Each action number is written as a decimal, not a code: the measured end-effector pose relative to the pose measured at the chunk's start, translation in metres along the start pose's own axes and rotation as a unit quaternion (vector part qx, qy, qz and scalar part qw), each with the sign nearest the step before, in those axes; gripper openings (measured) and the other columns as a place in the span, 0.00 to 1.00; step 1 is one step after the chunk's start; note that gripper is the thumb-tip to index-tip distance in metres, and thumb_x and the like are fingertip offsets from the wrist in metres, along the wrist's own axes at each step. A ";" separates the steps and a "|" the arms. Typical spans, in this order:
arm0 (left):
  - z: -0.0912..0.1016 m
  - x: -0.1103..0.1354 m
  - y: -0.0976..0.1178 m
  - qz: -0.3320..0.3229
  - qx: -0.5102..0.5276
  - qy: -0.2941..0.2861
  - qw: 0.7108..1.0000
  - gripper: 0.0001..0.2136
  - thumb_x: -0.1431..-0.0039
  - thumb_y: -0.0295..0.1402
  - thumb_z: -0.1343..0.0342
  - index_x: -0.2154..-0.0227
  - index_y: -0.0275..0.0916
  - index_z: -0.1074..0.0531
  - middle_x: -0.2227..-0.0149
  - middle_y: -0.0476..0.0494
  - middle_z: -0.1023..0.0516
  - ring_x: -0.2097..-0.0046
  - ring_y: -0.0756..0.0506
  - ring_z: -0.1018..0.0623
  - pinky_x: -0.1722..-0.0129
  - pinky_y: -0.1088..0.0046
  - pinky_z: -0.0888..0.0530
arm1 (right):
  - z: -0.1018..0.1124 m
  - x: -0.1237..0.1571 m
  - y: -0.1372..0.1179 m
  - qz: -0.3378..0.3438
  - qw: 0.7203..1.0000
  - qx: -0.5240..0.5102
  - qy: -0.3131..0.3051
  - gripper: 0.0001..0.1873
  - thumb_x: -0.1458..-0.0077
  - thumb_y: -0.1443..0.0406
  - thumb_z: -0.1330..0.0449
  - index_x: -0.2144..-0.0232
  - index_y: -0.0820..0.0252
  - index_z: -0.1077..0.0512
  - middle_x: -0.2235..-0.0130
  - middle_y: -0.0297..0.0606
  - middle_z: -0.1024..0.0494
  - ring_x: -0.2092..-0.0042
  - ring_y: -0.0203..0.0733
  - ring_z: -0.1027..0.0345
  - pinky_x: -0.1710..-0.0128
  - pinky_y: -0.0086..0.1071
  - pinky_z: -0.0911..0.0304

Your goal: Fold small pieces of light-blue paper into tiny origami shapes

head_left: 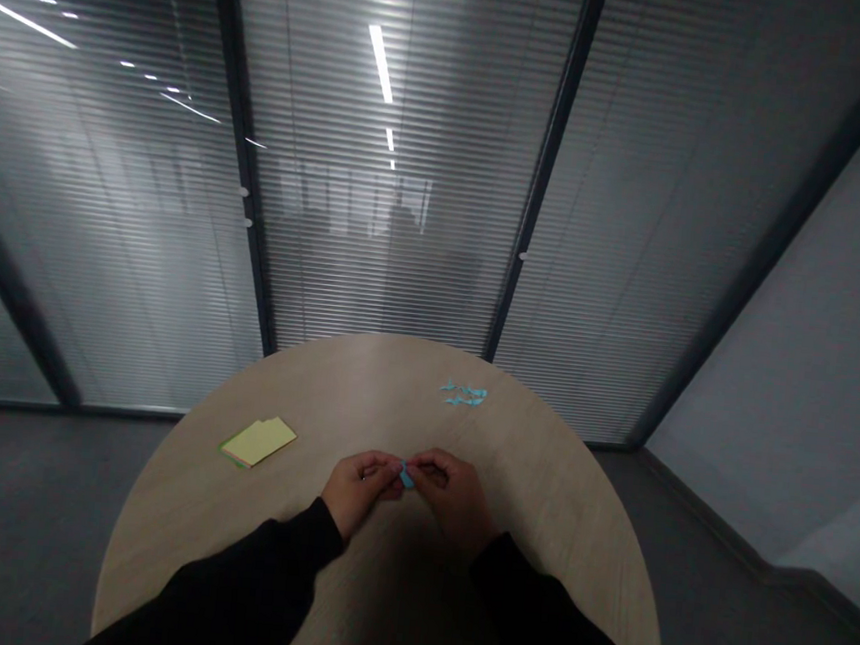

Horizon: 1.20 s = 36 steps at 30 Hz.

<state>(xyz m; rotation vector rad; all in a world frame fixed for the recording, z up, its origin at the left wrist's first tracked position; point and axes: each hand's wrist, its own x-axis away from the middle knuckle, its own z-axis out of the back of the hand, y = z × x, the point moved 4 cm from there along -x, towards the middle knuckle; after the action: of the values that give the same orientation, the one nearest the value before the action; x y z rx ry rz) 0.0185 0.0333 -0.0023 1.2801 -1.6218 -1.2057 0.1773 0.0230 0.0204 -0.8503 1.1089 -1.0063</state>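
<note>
My left hand and my right hand meet above the middle of the round wooden table. Between their fingertips they pinch a small piece of blue paper, and its folds are hidden by my fingers. Farther out, a loose cluster of small blue paper shapes lies near the far edge of the table, beyond my right hand. To the left of my left hand lies a stack of yellow sticky notes with green showing at its edge.
Black sleeves cover both my forearms, which rest toward the near table edge. Past the table's curved rim, glass partitions with closed slatted blinds stand behind it. A grey wall runs along the right, and a grey floor surrounds the table.
</note>
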 end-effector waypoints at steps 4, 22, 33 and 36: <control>0.001 -0.001 0.001 -0.003 -0.015 -0.001 1.000 0.22 0.59 0.47 0.29 0.69 0.32 0.22 0.73 0.43 0.19 0.71 0.48 0.22 0.65 0.71 0.24 | 0.000 0.000 0.000 -0.006 1.000 0.001 0.001 0.13 0.46 0.56 0.36 0.64 0.60 0.24 0.65 0.41 0.18 0.63 0.46 0.22 0.61 0.37 0.28; 0.003 -0.004 0.008 -0.066 -0.093 0.019 0.993 0.20 0.53 0.49 0.34 0.70 0.34 0.25 0.76 0.44 0.22 0.73 0.48 0.24 0.68 0.71 0.28 | -0.005 0.000 0.005 -0.078 0.996 -0.037 -0.030 0.18 0.45 0.53 0.40 0.64 0.63 0.26 0.67 0.39 0.22 0.67 0.40 0.28 0.68 0.31 0.34; 0.000 -0.004 0.007 -0.067 -0.124 -0.018 0.990 0.20 0.49 0.49 0.36 0.69 0.34 0.25 0.76 0.45 0.22 0.73 0.49 0.25 0.70 0.73 0.31 | -0.004 0.002 -0.004 -0.037 0.999 -0.008 -0.018 0.14 0.46 0.55 0.37 0.71 0.61 0.24 0.71 0.37 0.20 0.67 0.41 0.27 0.65 0.31 0.35; 0.001 -0.003 0.008 -0.076 -0.133 -0.014 0.988 0.19 0.48 0.49 0.37 0.71 0.35 0.25 0.76 0.45 0.22 0.73 0.48 0.25 0.70 0.73 0.32 | -0.005 0.002 -0.005 -0.036 0.999 -0.008 -0.017 0.13 0.46 0.56 0.38 0.71 0.61 0.24 0.71 0.36 0.20 0.68 0.41 0.27 0.66 0.31 0.35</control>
<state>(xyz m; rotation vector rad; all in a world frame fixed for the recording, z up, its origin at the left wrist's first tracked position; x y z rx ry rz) 0.0162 0.0373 0.0046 1.2370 -1.3465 -1.4841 0.1717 0.0197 0.0230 -0.9225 1.0665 -1.0394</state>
